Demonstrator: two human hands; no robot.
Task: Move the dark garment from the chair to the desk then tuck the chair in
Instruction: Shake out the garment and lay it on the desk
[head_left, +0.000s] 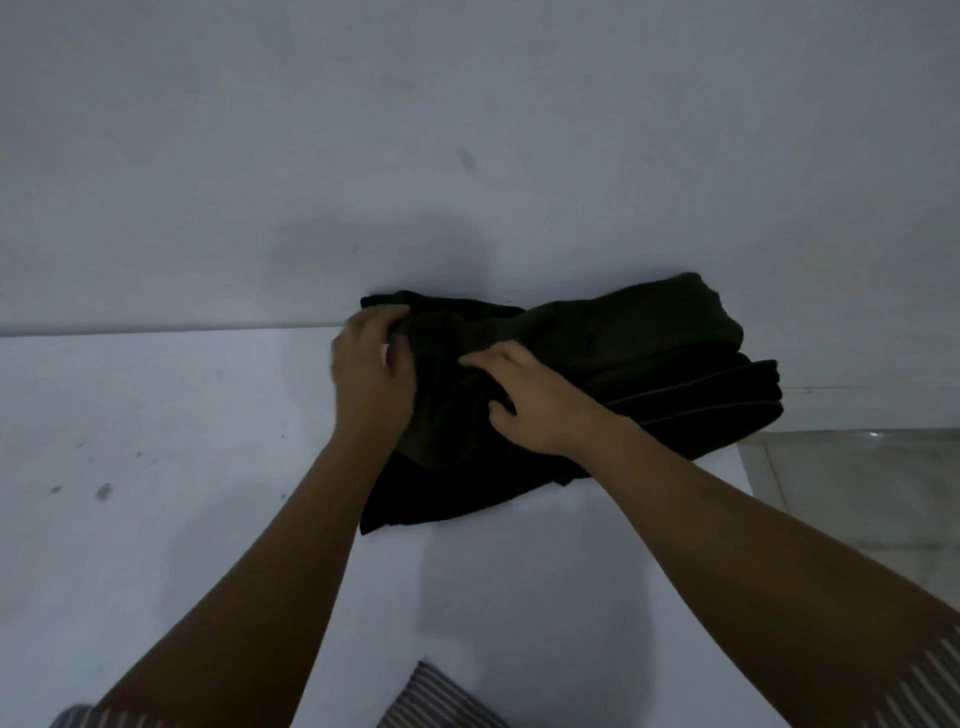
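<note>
The dark garment lies bunched on the white desk, against the wall at the desk's far right. My left hand grips the garment's left edge, fingers curled into the cloth. On the middle of the garment rests my right hand, fingers pinching a fold. The garment's right end hangs slightly past the desk's right edge. The chair is out of sight.
A pale wall rises directly behind the desk. To the right, beyond the desk's edge, tiled floor shows. Striped fabric of my clothing appears at the bottom edge. A few small dark specks mark the desk at left.
</note>
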